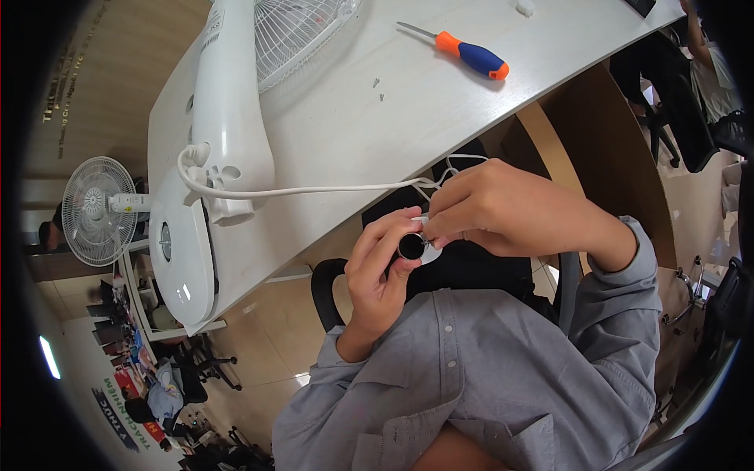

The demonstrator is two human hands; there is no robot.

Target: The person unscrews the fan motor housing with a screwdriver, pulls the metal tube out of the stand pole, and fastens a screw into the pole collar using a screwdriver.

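In front of my chest, my left hand (pixel 379 263) grips a small white part with a round dark opening (pixel 411 246). The fingers of my right hand (pixel 487 210) are pinched together at the side of that part, where a tiny metallic piece shows between them; its kind is too small to tell. A white power cord (pixel 314 190) runs from the white fan's neck (pixel 232 149) toward my hands and loops behind the right one. The fan lies on the table, with its wire cage (pixel 294 35) at the top of the view.
An orange and blue screwdriver (pixel 479 59) and a few small screws (pixel 376 82) lie on the white table (pixel 338 125). The oval white fan base (pixel 184 259) is at its left edge. Another fan (pixel 98 208) stands beyond. A black chair (pixel 326 290) is under me; people sit farther off.
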